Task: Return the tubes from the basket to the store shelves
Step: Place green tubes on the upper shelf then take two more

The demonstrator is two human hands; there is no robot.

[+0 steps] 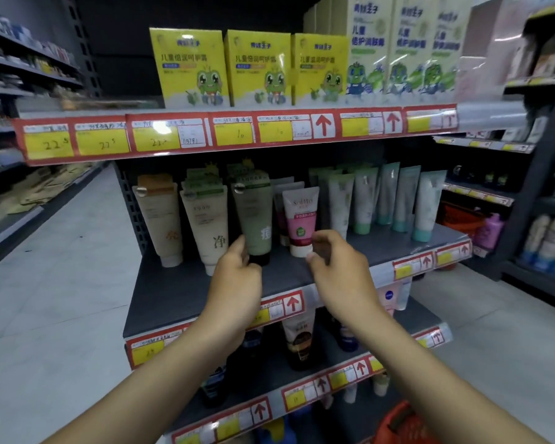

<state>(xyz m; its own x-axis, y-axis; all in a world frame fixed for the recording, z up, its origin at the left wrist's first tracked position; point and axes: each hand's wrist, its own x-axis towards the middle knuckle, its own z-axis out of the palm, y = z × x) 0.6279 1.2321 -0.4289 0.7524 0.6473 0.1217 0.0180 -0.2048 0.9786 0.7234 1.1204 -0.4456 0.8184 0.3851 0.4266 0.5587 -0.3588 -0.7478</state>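
Fingers (pixel 240 244) of the left hand (pixel 237 277) pinch the green tube (pixel 253 216) near its black cap. The right hand (pixel 337 267), loosely curled, holds nothing just before the pink tube (pixel 300 216). Both tubes stand cap-down on the middle shelf (pixel 180 283).

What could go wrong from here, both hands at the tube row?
1. The green tube stands on its narrow black cap, and the left hand touches it low down. A sideways nudge could tip it into the cream tube beside it.
2. The right hand hangs with curled fingers close to the pink tube at its white cap. A careless move could topple that tube.
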